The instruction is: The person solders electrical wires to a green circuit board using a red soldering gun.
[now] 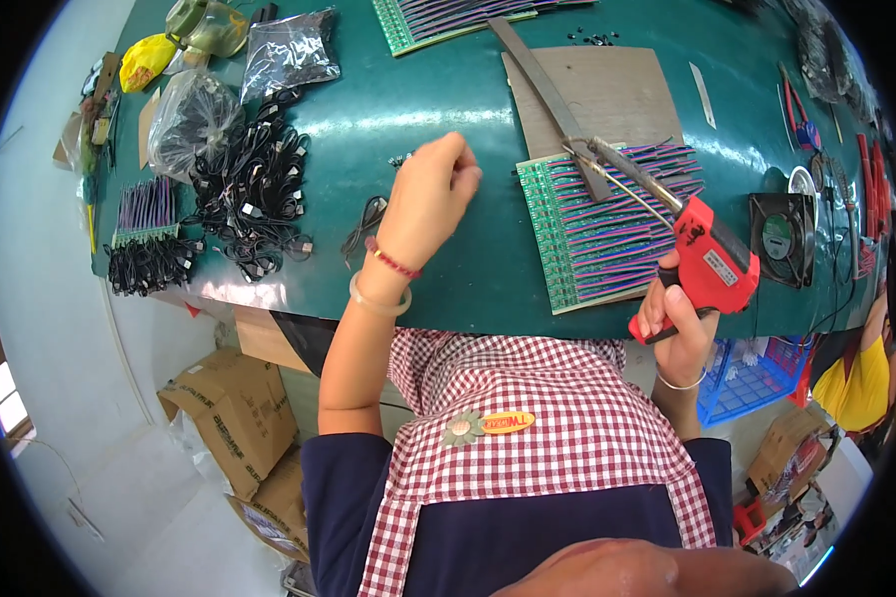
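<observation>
My right hand (673,316) grips a red soldering gun (712,257) by its handle. The gun's metal tip and a thin feed tube point to the upper left, over a green circuit board panel (549,239) with rows of purple and black wires. A flat metal bar (540,82) lies across a brown board (642,85) and onto the wires. My left hand (431,196) is raised over the green table, left of the panel, its fingers curled closed. Whatever those fingers may hold is hidden. A small black cable (364,227) lies beside my left wrist.
Piles of black USB cables (254,189), a clear plastic bag (191,119) and a wired panel (147,211) lie at left. Another wired panel (401,28) is at the far edge. A black fan (782,239) and red-handled pliers (792,102) sit at right, above a blue crate (752,378).
</observation>
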Action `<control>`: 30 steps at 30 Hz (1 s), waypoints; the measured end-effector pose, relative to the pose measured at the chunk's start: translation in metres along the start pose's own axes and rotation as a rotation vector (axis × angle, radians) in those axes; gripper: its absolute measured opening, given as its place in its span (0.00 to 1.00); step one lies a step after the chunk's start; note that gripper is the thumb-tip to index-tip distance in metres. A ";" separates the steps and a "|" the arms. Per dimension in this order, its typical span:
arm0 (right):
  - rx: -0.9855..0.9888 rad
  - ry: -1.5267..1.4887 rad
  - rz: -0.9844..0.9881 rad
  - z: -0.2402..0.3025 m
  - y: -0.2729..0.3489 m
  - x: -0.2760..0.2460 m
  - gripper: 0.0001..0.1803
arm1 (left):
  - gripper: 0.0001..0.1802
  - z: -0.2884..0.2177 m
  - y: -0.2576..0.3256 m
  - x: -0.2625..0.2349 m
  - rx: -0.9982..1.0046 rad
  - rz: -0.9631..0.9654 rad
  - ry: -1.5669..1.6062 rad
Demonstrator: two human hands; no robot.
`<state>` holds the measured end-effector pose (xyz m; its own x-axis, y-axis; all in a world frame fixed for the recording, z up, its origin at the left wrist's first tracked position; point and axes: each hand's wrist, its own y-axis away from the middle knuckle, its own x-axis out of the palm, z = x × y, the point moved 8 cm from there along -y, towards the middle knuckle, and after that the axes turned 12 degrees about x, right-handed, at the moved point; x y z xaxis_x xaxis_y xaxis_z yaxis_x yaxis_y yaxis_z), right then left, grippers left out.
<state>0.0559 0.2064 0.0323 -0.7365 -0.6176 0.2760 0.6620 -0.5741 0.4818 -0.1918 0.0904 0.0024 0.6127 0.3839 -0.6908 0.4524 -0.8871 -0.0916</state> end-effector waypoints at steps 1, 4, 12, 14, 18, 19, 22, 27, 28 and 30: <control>0.002 0.004 -0.023 -0.002 -0.001 0.003 0.16 | 0.04 -0.004 0.006 0.007 -0.126 0.034 0.292; 0.013 0.004 -0.034 -0.008 -0.004 0.021 0.21 | 0.04 -0.059 0.022 0.022 0.033 -0.128 0.790; -0.038 0.107 0.140 -0.003 -0.003 0.056 0.24 | 0.11 -0.125 0.060 0.015 0.497 -0.456 0.393; -0.098 0.200 0.113 0.001 -0.002 0.057 0.23 | 0.11 -0.129 0.061 0.016 0.520 -0.444 0.351; -0.011 0.168 0.056 -0.006 -0.001 0.048 0.25 | 0.10 -0.129 0.054 0.012 0.433 -0.468 0.370; -0.038 0.255 0.048 -0.003 0.000 0.048 0.25 | 0.10 -0.129 0.054 0.008 0.433 -0.467 0.371; -0.018 0.361 0.064 -0.006 0.001 0.047 0.24 | 0.07 -0.106 0.049 0.023 0.169 -0.146 0.560; -0.040 0.430 0.071 -0.011 -0.002 0.050 0.07 | 0.05 -0.096 0.047 0.042 0.106 0.118 0.563; -0.039 0.430 0.073 -0.014 -0.004 0.050 0.07 | 0.05 -0.094 0.046 0.042 0.104 0.117 0.563; -0.037 0.441 0.055 -0.017 -0.006 0.049 0.08 | 0.04 -0.094 0.045 0.043 0.137 0.151 0.501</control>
<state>0.0183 0.1702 0.0284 -0.5755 -0.8134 -0.0849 0.7088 -0.5479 0.4443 -0.0843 0.0915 0.0354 0.9135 0.2950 -0.2802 0.2674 -0.9544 -0.1331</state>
